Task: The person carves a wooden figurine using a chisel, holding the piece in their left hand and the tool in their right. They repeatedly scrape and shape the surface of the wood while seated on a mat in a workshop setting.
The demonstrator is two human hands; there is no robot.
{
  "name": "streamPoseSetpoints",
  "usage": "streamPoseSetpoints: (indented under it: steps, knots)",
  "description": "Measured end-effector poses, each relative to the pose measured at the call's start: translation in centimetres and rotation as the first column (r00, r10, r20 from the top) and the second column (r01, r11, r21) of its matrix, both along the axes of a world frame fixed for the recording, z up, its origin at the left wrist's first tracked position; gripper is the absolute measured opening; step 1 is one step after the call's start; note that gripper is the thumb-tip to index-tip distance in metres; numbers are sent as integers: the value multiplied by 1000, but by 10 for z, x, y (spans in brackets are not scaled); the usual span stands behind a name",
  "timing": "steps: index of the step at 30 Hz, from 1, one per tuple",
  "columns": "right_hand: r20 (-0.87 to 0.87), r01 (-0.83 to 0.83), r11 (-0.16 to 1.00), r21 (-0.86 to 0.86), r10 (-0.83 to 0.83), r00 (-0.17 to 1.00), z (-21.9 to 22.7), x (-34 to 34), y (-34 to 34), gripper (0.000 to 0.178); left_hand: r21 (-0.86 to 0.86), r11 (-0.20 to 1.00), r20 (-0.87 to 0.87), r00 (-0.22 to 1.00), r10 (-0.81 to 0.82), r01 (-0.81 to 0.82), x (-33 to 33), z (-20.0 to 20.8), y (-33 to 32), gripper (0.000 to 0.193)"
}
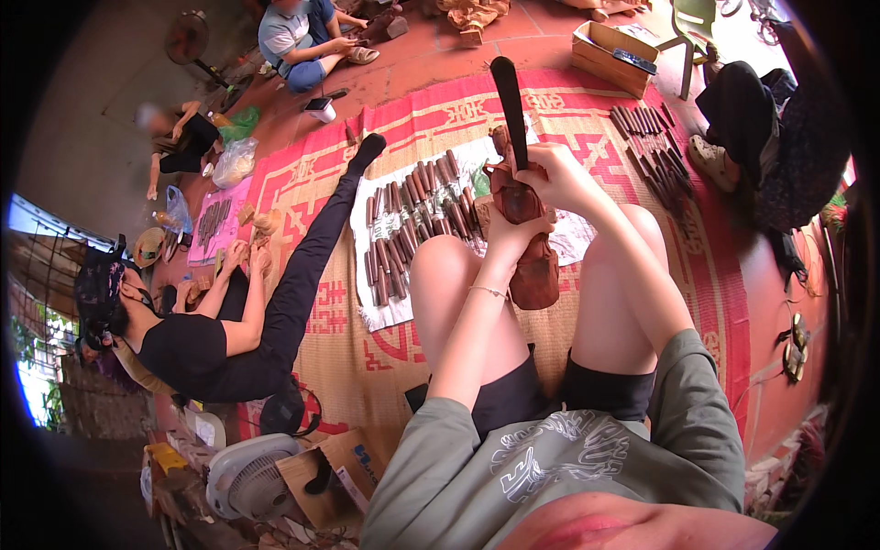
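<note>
Between my knees stands a reddish-brown carved wooden figure [536,280]. My left hand [513,236] is closed round its middle, the thumb side toward my right wrist. My right hand [547,174] grips a long, flat, dark tool [509,101] that looks like a file. The tool points up and away from me, beside the upper part of the carving. Its lower end is hidden by my fingers, so I cannot tell whether it touches the wood. Beyond my left knee, several chisels with brown handles [403,229] lie in rows on a white cloth [371,316].
A red and tan woven mat [321,325] spreads beneath me. More chisels [655,160] lie at its right, near a seated person's shoe [710,160]. At left another person [202,348] works with both hands, one leg stretched across the mat. A wooden box [605,60] stands far right.
</note>
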State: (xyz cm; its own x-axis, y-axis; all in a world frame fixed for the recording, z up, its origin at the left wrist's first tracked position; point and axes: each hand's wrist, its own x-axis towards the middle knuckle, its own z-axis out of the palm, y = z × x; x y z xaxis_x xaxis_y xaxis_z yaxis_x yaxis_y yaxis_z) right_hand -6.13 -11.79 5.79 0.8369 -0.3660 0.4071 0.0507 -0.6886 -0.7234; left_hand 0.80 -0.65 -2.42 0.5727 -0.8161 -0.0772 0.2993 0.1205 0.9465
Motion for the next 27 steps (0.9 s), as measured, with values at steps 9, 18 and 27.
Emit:
streamPoseSetpoints:
  steps: [9, 18, 27]
  knots:
    - [-29, 20, 998, -54, -22, 999, -4, 2, -2, 12, 24, 1000, -30, 999, -17, 18, 1, -3, 1, 72]
    - [89, 53, 987, -152, -40, 995, -9, 6, -1, 16, -10, 1000, -19, 1000, -7, 7, -2, 5, 0, 70]
    - [-34, 0, 999, -53, -2, 999, -9, 2, -3, 16, -59, 997, -28, 998, -51, 49, -5, 19, 7, 54]
